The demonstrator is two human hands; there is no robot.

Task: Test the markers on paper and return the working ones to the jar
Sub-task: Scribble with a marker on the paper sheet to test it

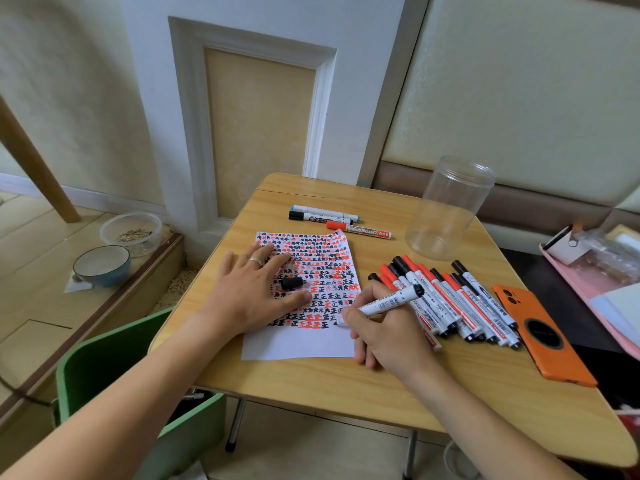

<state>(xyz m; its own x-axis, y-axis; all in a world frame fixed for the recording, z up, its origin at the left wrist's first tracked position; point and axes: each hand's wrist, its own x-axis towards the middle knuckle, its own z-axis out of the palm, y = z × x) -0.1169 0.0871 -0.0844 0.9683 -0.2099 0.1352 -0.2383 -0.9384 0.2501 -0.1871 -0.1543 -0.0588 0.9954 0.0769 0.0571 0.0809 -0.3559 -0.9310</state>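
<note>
Head view shows the right hand (388, 327) pinching an uncapped marker (388, 303), tip on the paper (304, 344), the jar (446, 209) far right, the flat left hand (256, 292) farther from it.

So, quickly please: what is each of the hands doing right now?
Left hand: open, fingers flat, pressing the paper.
Right hand: gripping a marker, tip on the paper.

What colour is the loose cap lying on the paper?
Black; the cap shows in the head view, beside the left hand.
</note>
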